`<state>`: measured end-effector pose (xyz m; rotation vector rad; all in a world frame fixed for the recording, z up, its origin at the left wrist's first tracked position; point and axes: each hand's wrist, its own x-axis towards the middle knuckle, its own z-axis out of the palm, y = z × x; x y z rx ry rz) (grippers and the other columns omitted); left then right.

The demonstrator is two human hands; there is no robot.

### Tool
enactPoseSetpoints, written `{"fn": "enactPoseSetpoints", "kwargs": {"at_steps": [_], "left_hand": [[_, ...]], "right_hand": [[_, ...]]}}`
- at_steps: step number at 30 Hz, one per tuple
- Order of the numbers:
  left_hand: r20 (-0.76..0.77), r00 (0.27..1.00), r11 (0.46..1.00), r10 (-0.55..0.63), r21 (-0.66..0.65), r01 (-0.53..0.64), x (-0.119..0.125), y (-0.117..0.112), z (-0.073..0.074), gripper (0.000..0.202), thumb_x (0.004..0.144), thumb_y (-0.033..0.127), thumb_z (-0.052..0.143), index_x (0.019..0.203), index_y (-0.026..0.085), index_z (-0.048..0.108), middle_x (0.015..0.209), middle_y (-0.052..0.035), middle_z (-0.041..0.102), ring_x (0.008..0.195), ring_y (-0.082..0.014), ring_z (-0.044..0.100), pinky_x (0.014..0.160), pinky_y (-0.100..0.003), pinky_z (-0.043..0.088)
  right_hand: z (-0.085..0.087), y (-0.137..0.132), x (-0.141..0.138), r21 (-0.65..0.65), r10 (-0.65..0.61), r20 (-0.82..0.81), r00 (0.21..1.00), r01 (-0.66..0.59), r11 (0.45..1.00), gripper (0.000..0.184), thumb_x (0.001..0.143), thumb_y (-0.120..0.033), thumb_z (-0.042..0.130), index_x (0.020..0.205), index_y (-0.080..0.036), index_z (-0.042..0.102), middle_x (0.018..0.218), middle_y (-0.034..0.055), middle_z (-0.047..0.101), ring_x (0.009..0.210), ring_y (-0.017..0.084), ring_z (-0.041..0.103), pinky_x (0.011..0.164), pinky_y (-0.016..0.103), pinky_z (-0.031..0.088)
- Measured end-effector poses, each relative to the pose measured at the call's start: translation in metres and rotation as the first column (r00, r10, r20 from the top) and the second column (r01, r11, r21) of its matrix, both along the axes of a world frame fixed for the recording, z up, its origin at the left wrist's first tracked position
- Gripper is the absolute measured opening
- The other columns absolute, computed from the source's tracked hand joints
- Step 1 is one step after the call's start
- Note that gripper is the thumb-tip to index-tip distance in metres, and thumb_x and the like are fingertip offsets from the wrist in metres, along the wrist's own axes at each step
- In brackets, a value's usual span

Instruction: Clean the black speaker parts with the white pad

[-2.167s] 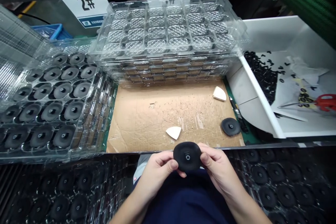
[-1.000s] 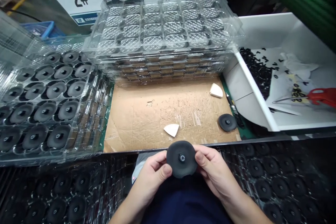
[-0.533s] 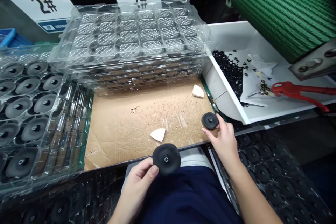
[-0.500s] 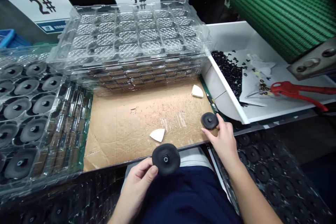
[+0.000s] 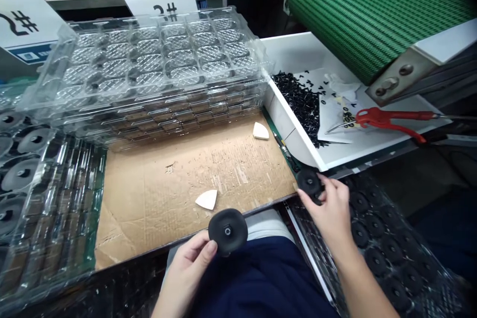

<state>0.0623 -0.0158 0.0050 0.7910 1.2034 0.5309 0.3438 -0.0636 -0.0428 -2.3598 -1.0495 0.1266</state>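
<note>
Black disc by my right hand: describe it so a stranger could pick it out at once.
Find the brown cardboard sheet on the bench, then its front right corner, below the white bin. The black disc there is in the right hand; the other loose black disc is held up in the left hand.

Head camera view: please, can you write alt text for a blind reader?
A person's left hand holds up a black disc while the right hand grips a second disc at the edge of a cardboard sheet, below stacked clear plastic trays.
</note>
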Motion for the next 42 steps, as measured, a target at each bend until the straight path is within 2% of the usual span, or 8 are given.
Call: {"fn": "enactPoseSetpoints", "kwargs": {"at_steps": [7, 15, 22, 28, 31, 36, 39, 42], "left_hand": [[-0.019, 0.999, 1.0, -0.027, 0.005, 0.028, 0.006, 0.002, -0.001, 0.035, 0.065, 0.054, 0.07, 0.074, 0.02, 0.073, 0.075, -0.001, 0.071, 0.078, -0.0181, 0.059, 0.077, -0.026, 0.041], [-0.044, 0.999, 1.0, -0.012, -0.014, 0.012, 0.006, 0.001, -0.005, 0.035, 0.066, 0.054, 0.069, 0.076, 0.021, 0.073, 0.08, -0.0005, 0.071, 0.084, -0.0192, 0.059, 0.076, -0.025, 0.041], [-0.036, 0.998, 0.996, -0.059, 0.058, 0.061, 0.005, 0.004, -0.01, 0.035, 0.07, 0.054, 0.066, 0.077, 0.02, 0.073, 0.075, -0.0008, 0.07, 0.076, -0.0172, 0.057, 0.076, -0.025, 0.041], [-0.028, 0.987, 0.983, -0.161, 0.09, 0.163, -0.002, 0.005, -0.02, 0.037, 0.073, 0.054, 0.063, 0.082, 0.019, 0.074, 0.076, -0.0024, 0.07, 0.079, -0.0197, 0.06, 0.077, -0.026, 0.043], [-0.022, 0.99, 0.984, -0.142, 0.104, 0.144, -0.002, 0.003, -0.018, 0.037, 0.073, 0.053, 0.063, 0.083, 0.02, 0.074, 0.079, -0.0026, 0.071, 0.079, -0.0192, 0.059, 0.078, -0.026, 0.044], [0.022, 0.992, 0.984, -0.126, 0.127, 0.122, -0.003, 0.003, -0.014, 0.038, 0.072, 0.054, 0.063, 0.083, 0.02, 0.074, 0.081, -0.0039, 0.072, 0.079, -0.0198, 0.06, 0.079, -0.027, 0.045], [0.032, 0.994, 0.982, -0.105, 0.161, 0.099, -0.01, 0.002, -0.013, 0.036, 0.074, 0.052, 0.063, 0.085, 0.02, 0.074, 0.084, -0.004, 0.073, 0.082, -0.0207, 0.061, 0.081, -0.028, 0.045], [0.028, 0.997, 0.983, -0.072, 0.172, 0.066, -0.019, 0.0, -0.013, 0.035, 0.075, 0.051, 0.062, 0.087, 0.021, 0.074, 0.084, -0.0041, 0.073, 0.083, -0.0214, 0.062, 0.079, -0.028, 0.046]], "right_hand": [[-0.003, 0.011, 0.045, -0.024, -0.12, 0.073, 0.99, 0.122, 0.992, 0.066, 0.072, -0.061, 0.052, 0.113, -0.009, 0.055, 0.092, 0.0119, 0.051, 0.071, 0.023, 0.049, 0.074, 0.044, 0.045], [-0.012, 0.017, 0.049, -0.006, -0.096, 0.041, 0.995, 0.096, 0.995, 0.069, 0.07, -0.072, 0.048, 0.102, -0.012, 0.057, 0.079, 0.006, 0.046, 0.066, 0.022, 0.047, 0.07, 0.043, 0.045], [-0.013, 0.009, 0.037, 0.141, -0.128, -0.032, 0.991, 0.131, 0.981, 0.077, 0.069, -0.064, 0.06, 0.125, -0.012, 0.049, 0.12, 0.0182, 0.044, 0.057, 0.012, 0.046, 0.073, 0.043, 0.046], [-0.001, -0.012, -0.004, 0.418, -0.121, -0.11, 0.987, 0.156, 0.895, 0.032, 0.087, -0.039, 0.05, 0.108, -0.016, 0.057, 0.11, 0.011, 0.045, 0.061, 0.01, 0.043, 0.064, 0.032, 0.043], [0.009, -0.015, -0.034, 0.437, 0.093, -0.231, 0.969, 0.018, 0.899, 0.019, 0.087, -0.033, 0.051, 0.085, -0.018, 0.062, 0.092, 0.0072, 0.051, 0.079, 0.017, 0.052, 0.07, 0.031, 0.045], [0.032, 0.005, -0.085, 0.368, 0.541, -0.593, 0.596, -0.398, 0.841, 0.036, 0.084, -0.043, 0.058, 0.113, -0.023, 0.063, 0.09, 0.0042, 0.063, 0.062, 0.012, 0.056, 0.061, 0.025, 0.05], [0.046, 0.021, -0.107, 0.382, 0.6, -0.709, 0.37, -0.514, 0.768, 0.054, 0.077, -0.056, 0.062, 0.12, -0.023, 0.06, 0.094, 0.0053, 0.066, 0.065, 0.013, 0.057, 0.063, 0.025, 0.051], [0.052, 0.029, -0.119, 0.367, 0.566, -0.78, 0.268, -0.537, 0.76, 0.059, 0.076, -0.061, 0.059, 0.12, -0.021, 0.06, 0.096, 0.0073, 0.067, 0.076, 0.017, 0.06, 0.067, 0.027, 0.051]]}}
